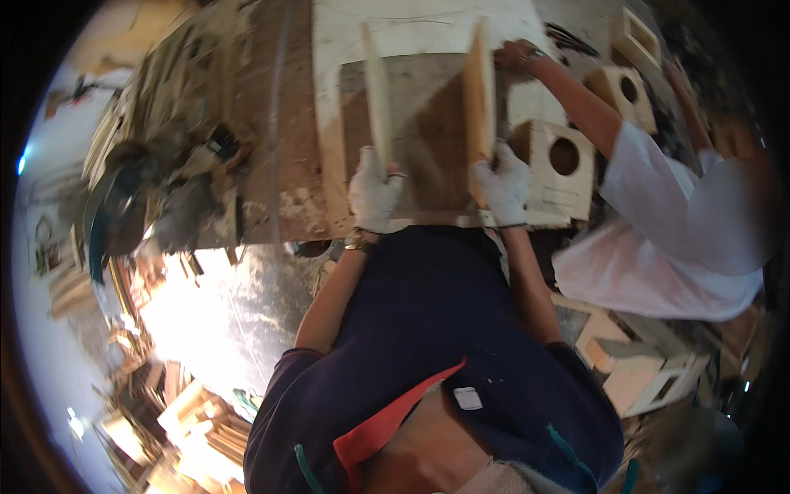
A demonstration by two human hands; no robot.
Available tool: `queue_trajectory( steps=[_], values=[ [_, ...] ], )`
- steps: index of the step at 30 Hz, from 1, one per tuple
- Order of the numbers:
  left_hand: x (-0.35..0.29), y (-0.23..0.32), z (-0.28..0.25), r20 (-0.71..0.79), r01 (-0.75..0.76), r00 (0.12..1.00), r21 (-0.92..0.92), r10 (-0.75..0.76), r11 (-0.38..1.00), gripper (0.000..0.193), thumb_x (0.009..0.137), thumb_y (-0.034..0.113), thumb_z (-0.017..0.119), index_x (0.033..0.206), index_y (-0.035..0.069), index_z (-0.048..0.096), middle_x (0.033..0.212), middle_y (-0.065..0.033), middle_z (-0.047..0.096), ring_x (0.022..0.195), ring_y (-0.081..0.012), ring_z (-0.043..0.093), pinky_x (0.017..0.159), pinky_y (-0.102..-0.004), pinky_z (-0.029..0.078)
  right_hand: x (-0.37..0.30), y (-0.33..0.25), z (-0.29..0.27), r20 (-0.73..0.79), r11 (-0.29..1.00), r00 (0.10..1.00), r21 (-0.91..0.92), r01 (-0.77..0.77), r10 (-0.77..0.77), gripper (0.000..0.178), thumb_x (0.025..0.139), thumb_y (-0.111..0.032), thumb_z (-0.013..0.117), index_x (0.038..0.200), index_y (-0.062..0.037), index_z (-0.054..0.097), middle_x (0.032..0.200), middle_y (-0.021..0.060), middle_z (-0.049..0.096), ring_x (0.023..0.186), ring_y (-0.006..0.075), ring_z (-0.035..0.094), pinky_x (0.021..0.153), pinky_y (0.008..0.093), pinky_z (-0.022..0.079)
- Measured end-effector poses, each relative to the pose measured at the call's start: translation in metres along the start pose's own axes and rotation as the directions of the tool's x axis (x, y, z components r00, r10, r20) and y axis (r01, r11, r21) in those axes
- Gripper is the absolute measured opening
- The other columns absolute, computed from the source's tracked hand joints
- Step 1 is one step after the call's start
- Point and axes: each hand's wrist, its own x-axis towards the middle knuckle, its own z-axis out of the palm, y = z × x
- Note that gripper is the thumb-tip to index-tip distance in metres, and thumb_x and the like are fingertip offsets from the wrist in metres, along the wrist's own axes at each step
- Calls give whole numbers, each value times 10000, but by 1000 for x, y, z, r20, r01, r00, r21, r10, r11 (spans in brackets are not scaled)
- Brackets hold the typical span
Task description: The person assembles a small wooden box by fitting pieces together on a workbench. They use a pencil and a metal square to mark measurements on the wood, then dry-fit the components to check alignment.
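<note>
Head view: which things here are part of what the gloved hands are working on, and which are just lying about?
In hand:
left hand on the left upright board
right hand on the right upright board
flat panel between the boards

Lying about:
wooden box with round hole
power tool
wood offcuts

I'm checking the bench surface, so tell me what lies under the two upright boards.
Both boards, left and right, stand on edge on a flat grey-brown panel, itself lying on the workbench. Gloved hands cover their near ends; what is beneath the panel is hidden.
</note>
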Motion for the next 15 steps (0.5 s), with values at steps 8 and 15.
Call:
queue_trajectory(
  steps=[8, 15],
  values=[
    [-10, 8, -12, 33, 49, 998, -99, -46, 994, 685, 952, 351, 729, 1550, 123, 485, 1188, -230, 731, 995, -477, 727, 837, -568, 589, -6, 6, 4, -33, 996, 996, 25, 81, -80, 494, 962, -350, 791, 1326, -23, 717, 972, 191, 794, 890, 270, 797, 798, 385, 596],
    [-17, 7, -25, 35, 27, 999, -214, -20, 976, 739, 962, 455, 768, 1545, 98, 487, 1219, -238, 721, 1036, -443, 733, 851, -530, 593, -7, 4, -2, -42, 991, 993, -79, 107, -110, 499, 971, -305, 831, 1320, 34, 716, 1028, 184, 799, 903, 203, 758, 830, 360, 581]
  ],
)
